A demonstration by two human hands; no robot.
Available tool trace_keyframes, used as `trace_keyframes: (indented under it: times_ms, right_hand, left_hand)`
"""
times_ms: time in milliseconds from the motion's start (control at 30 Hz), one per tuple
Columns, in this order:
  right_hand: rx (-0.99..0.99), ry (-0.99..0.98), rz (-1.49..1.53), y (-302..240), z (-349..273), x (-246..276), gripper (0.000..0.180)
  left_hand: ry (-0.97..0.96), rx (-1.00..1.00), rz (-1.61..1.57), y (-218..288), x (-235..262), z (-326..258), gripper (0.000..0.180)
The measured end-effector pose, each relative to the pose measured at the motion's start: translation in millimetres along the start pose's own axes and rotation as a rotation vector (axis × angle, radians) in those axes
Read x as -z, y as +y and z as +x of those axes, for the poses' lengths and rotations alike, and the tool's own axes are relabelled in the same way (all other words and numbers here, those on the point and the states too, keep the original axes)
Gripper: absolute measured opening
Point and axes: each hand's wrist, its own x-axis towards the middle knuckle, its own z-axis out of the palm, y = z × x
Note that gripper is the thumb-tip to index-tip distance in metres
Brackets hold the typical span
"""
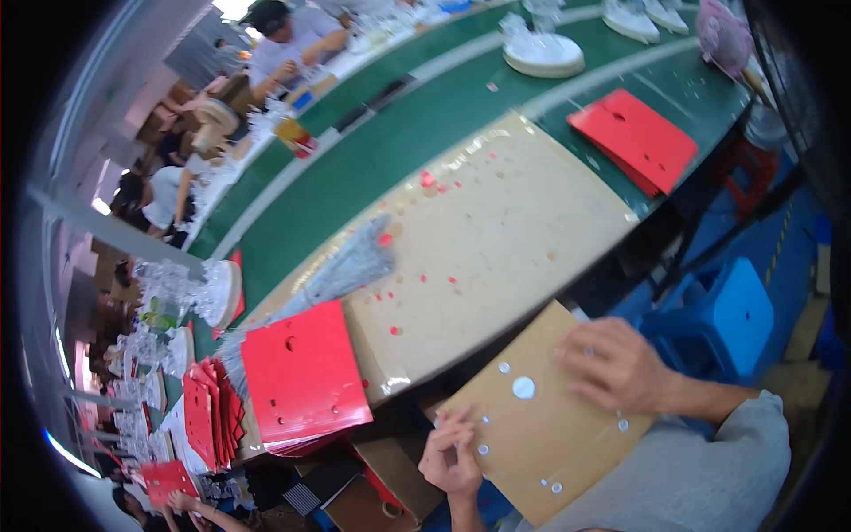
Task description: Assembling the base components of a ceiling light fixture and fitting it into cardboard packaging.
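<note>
A square brown cardboard sheet [541, 426] with one larger round hole and several small holes is tilted in front of me at the lower right. My left hand [452, 452] is closed on its left edge, fingers bent at the rim. Across the sheet's upper right part lies my right hand [616, 363], fingers apart and slightly blurred, touching the surface near a small hole. To the left, a stack of red square sheets [306, 368] with similar holes sits at the table's near edge.
A tan board [496, 239] scattered with small red and brown discs covers the table, with a grey brush [346, 266] on it. More red sheets [634, 137] lie at the right. A blue stool [718, 315] and open cardboard box [363, 505] stand below. Other people work at left.
</note>
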Motion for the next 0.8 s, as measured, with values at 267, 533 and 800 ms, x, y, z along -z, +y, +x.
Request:
trace_keyframes:
  times_ms: [267,533,800]
  right_hand:
    - [-0.454,0.169,0.28,-5.3,-47.1,0.8,0.037]
    - [-0.62,0.148,0.618,-6.5,-59.9,-2.9,0.031]
    - [-0.498,0.131,0.681,-5.5,-57.2,-8.5,0.037]
  left_hand:
    - [-0.178,-0.002,0.283,32.5,-9.5,25.6,0.007]
    - [-0.093,0.042,0.252,31.5,-21.1,13.5,0.01]
    - [-0.027,0.008,0.133,30.1,-24.9,7.6,0.017]
